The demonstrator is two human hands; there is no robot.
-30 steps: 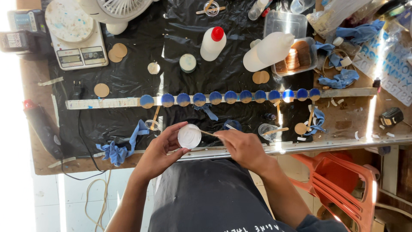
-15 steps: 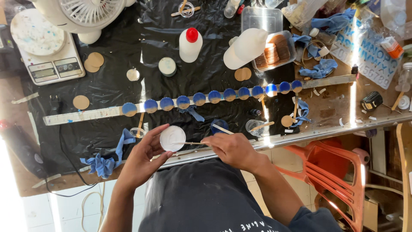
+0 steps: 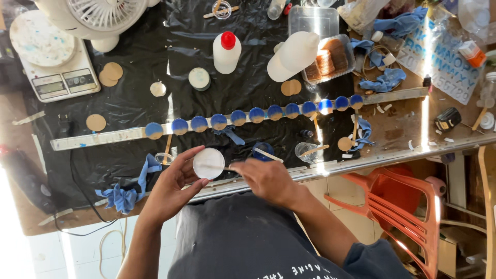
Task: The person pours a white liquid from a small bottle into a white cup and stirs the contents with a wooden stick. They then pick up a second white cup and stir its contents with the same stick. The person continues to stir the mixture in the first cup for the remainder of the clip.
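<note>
my left hand (image 3: 173, 183) is raised palm-up at the near edge of the table (image 3: 403, 134), fingers curled around the rim of a white disc (image 3: 208, 163) that it holds tilted toward me. my right hand (image 3: 266, 178) is just right of it, knuckles up, fingers pinched shut on a thin stick (image 3: 219, 167) whose tip lies across the disc's face. both forearms angle in from near me. farther off, a row of blue-tipped discs (image 3: 248, 116) sits on a long metal strip (image 3: 98, 138), with a red-capped bottle (image 3: 226, 51) beyond.

workbench (image 3: 398, 132), black plastic sheet (image 3: 129, 129), metal rail (image 3: 103, 138)
</note>
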